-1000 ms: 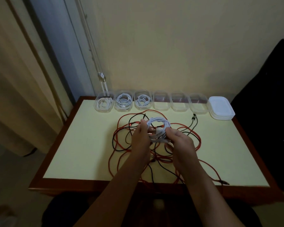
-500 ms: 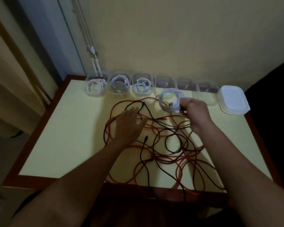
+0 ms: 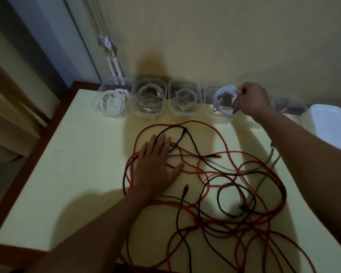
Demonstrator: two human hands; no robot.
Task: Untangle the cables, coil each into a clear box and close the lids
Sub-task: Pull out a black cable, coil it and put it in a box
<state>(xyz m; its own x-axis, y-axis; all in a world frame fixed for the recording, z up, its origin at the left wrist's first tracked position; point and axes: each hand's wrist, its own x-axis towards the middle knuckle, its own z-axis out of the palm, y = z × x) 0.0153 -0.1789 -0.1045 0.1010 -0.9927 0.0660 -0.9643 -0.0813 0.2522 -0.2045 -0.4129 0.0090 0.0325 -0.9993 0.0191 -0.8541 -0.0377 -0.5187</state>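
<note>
My right hand point(image 3: 251, 99) pinches a coiled white cable point(image 3: 223, 100) and holds it at the mouth of the fourth clear box point(image 3: 210, 95) in the row along the wall. The three boxes to its left point(image 3: 114, 99) point(image 3: 149, 99) point(image 3: 185, 98) each hold a coiled white cable. My left hand point(image 3: 156, 164) lies flat, fingers spread, on the tangle of red cable point(image 3: 215, 134) and black cable point(image 3: 191, 138) in the middle of the yellow table point(image 3: 77, 164).
Another clear box point(image 3: 287, 105) stands right of my hand, partly hidden by my arm. A stack of white lids point(image 3: 331, 127) sits at the far right. The tangle runs off the table's near edge. A wall is close behind the boxes; curtain and cords hang at the left.
My right hand has carried the white coil away from the table's middle up to the fourth box. My left hand let go of it and came down flat on the tangle.
</note>
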